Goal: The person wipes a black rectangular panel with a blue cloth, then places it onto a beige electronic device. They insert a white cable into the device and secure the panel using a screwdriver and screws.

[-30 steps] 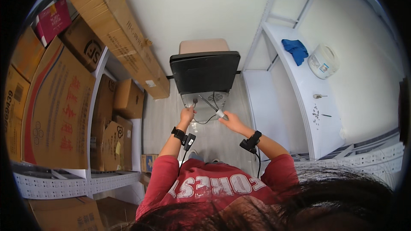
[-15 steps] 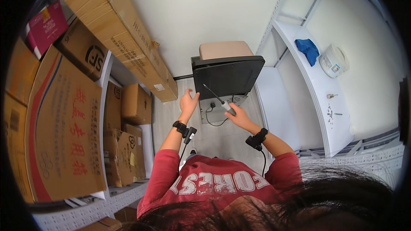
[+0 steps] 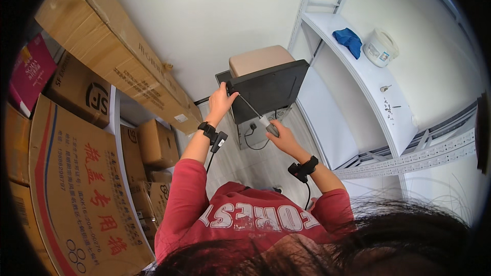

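Observation:
A screwdriver (image 3: 264,120) with a grey handle is gripped in my right hand (image 3: 282,137). Its long shaft slants up and left, with the tip close to the left edge of a flat black panel (image 3: 271,89). My left hand (image 3: 221,103) has hold of that panel's upper left edge, thumb in front and fingers toward the back. Behind the tilted panel stands a beige, rounded part (image 3: 261,60). Below the panel is a light grey base (image 3: 247,137) with a black plug and cable (image 3: 263,148) at it.
Cardboard boxes (image 3: 82,189) fill the shelving on the left, and a long upright carton (image 3: 123,56) leans by the wall. On the right, a white shelf (image 3: 365,79) bears a blue cloth (image 3: 348,42), a white bucket (image 3: 381,48) and several small screws (image 3: 387,111).
My left hand has moved up and taken hold of the panel's edge. The panel is tilted and turned differently, and the screwdriver tip is nearer its left edge. My view has shifted.

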Available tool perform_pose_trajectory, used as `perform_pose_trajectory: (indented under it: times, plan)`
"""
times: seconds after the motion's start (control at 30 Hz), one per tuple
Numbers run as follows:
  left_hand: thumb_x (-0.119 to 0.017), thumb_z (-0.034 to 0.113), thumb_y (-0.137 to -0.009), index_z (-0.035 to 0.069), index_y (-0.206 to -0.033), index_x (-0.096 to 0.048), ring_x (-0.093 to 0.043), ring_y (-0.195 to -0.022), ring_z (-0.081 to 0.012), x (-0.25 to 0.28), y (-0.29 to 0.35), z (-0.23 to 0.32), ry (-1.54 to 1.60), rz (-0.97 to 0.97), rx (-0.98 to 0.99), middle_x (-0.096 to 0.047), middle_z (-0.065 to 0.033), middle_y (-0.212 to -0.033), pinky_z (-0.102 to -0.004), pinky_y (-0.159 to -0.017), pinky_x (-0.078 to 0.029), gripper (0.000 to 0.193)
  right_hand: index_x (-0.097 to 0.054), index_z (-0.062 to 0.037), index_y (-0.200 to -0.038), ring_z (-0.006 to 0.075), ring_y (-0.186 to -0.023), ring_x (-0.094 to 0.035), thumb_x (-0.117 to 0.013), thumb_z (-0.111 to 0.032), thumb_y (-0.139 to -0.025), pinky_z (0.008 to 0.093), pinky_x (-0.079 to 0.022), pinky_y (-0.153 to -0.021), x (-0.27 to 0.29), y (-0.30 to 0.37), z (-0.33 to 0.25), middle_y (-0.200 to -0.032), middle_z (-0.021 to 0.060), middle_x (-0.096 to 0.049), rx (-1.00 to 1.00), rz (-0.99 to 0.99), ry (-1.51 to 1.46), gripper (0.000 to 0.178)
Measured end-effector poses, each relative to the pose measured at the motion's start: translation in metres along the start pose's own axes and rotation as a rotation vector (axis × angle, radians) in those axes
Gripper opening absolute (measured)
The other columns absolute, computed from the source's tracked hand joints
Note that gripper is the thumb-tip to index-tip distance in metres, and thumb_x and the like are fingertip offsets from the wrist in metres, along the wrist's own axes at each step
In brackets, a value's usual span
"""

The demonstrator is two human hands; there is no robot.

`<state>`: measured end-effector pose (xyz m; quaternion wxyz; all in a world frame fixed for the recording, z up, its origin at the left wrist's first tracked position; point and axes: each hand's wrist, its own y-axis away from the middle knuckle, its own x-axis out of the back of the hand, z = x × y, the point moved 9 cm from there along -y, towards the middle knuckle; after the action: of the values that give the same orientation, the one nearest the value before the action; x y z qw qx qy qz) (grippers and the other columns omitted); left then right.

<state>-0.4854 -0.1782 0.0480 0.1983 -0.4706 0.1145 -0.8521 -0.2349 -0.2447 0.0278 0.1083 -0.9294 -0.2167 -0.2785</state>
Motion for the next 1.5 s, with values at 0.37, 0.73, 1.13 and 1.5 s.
perform_pose_trajectory:
  times: [0.37,0.73,1.13,1.5]
  plan:
    - [-0.072,0.03,-0.075,0.003,-0.101,-0.05,-0.063,-0.072,-0.0378,-0.006,-0.011,-0.01,0.054,-0.025,0.016,-0.064,-0.0189,-0.075,-0.045,-0.06,-0.049,0.043,-0.053,-0.0048,-0.107,0.0399,-0.078,-0.061,-0.063,-0.023,-0.083,0.0441,-0.047,-0.065,-0.007,-0.013,-0.039,-0.081,0.0204,-0.063,0.053,0.124,0.042,0.033]
    - [-0.069,0.032,-0.076,0.005,-0.102,-0.048,-0.062,-0.07,-0.0384,-0.007,-0.01,-0.01,0.032,-0.044,-0.003,-0.063,-0.0194,-0.072,-0.0461,-0.058,-0.048,0.043,-0.045,-0.0017,-0.113,0.043,-0.091,-0.056,-0.069,-0.017,-0.074,0.0454,-0.046,-0.074,-0.014,-0.019,-0.057,-0.1,0.025,-0.056,0.127,0.221,0.094,0.048]
    - [-0.071,0.046,-0.072,0.007,-0.096,-0.048,-0.061,-0.064,-0.0376,-0.023,-0.024,-0.018,0.12,-0.033,-0.034,-0.06,-0.0158,-0.064,-0.0452,-0.053,-0.046,0.052,-0.053,-0.0043,-0.107,0.0381,-0.083,-0.058,-0.067,-0.017,-0.076,0.044,-0.048,-0.071,0.018,-0.005,-0.109,-0.092,0.0144,-0.059,0.197,0.441,0.242,0.036]
    - [-0.077,0.039,-0.069,0.006,-0.085,-0.04,-0.048,-0.046,-0.0281,-0.039,-0.03,-0.026,0.328,0.008,-0.055,-0.047,-0.0087,-0.053,-0.0367,-0.044,-0.038,0.052,-0.048,-0.004,-0.112,0.0324,-0.078,-0.06,-0.072,-0.011,-0.073,0.0362,-0.049,-0.058,0.012,0.007,-0.093,-0.099,0.0133,-0.056,0.321,0.511,0.27,0.047]
